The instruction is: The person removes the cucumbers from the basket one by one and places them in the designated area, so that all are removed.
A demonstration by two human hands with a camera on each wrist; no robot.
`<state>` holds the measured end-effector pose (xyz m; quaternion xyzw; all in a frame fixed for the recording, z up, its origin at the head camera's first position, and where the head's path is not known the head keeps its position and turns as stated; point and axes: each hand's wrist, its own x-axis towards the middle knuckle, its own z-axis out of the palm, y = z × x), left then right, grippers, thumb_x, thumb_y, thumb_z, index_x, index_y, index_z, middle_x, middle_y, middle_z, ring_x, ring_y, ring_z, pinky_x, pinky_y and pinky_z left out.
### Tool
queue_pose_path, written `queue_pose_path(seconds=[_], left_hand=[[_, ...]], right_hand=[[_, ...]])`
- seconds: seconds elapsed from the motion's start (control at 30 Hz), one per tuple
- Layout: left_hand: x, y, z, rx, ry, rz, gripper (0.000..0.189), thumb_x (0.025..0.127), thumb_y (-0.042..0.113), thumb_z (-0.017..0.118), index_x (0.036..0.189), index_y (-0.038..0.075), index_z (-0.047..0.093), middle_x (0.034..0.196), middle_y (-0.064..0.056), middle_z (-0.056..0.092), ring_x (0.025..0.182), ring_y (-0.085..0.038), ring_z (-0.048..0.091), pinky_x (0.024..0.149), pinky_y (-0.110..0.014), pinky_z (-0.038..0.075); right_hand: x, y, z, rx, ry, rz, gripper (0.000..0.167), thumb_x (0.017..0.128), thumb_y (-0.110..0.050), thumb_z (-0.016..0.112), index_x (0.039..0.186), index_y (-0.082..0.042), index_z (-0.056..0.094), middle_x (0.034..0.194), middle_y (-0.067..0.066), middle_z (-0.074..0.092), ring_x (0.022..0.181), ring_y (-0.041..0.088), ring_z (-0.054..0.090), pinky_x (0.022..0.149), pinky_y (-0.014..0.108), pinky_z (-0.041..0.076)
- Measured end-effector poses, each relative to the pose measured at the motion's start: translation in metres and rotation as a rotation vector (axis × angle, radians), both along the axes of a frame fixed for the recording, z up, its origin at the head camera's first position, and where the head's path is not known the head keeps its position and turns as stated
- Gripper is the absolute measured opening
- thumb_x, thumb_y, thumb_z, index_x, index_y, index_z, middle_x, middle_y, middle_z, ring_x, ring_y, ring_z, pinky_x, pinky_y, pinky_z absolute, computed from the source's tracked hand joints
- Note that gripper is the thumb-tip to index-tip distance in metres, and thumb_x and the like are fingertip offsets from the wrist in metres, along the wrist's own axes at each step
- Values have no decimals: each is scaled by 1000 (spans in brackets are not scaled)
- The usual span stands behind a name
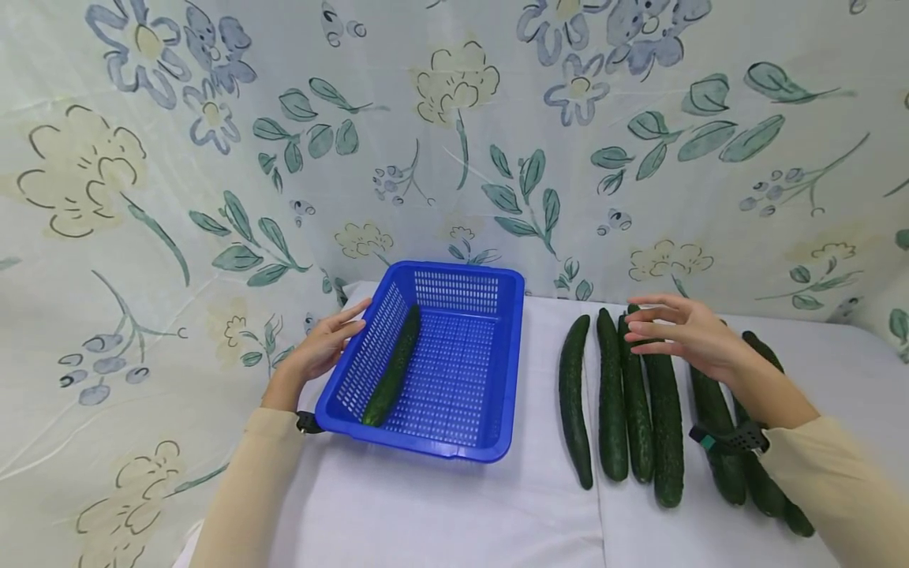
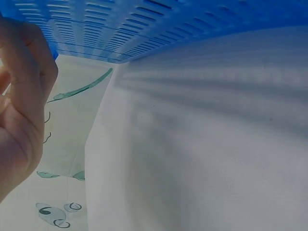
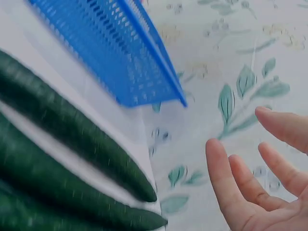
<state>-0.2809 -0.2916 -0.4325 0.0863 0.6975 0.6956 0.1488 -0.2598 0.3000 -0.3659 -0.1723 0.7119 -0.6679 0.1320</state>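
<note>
A blue plastic basket (image 1: 454,456) stands on the white cloth, with one long green cucumber (image 1: 394,367) lying along its left side. My left hand (image 1: 327,341) is against the basket's left wall from outside, its fingers reaching up to the rim. The left wrist view shows that hand (image 2: 21,91) beside the slotted wall. Over the row of cucumbers to the right of the basket, my right hand (image 1: 682,331) is held with fingers spread and holds nothing. Beneath and beside it lie a thick cucumber (image 1: 663,426), a slimmer one (image 1: 637,394) and several others.
A curved cucumber (image 1: 574,402) lies nearest the basket at the row's left end. More cucumbers (image 1: 717,434) lie partly under my right forearm. Behind the white-covered table (image 1: 426,513) hangs a floral curtain (image 1: 454,158). Each wrist wears a black strap (image 1: 731,436).
</note>
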Motion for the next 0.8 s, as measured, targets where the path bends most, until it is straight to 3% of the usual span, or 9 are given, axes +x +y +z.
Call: queue_pose_path(seconds=[0.2,0.47,0.8], left_hand=[[0,1,0,2,-5,10,54,107,22,49,158,22,31,143,-24,51,89,-21,72,69,-32,60],[1,2,-1,19,-11,5,55,107,22,49,159,22,30,143,-23,50,90,-21,72,71,-33,60],[0,2,-1,37,1,-1,55,107,20,48,159,19,28,143,-28,48,89,-21,72,70,-32,60]], right_hand=[[-3,-36,10,13,7,1,37,96,3,62,128,-17,60,115,13,62,96,23,71,81,38,59],[-9,-82,23,41,-25,8,43,95,-4,67,135,-5,51,124,23,54,101,30,69,84,43,57],[-23,-132,26,52,-41,43,53,95,-4,68,141,6,44,124,29,53,106,40,65,87,51,55]])
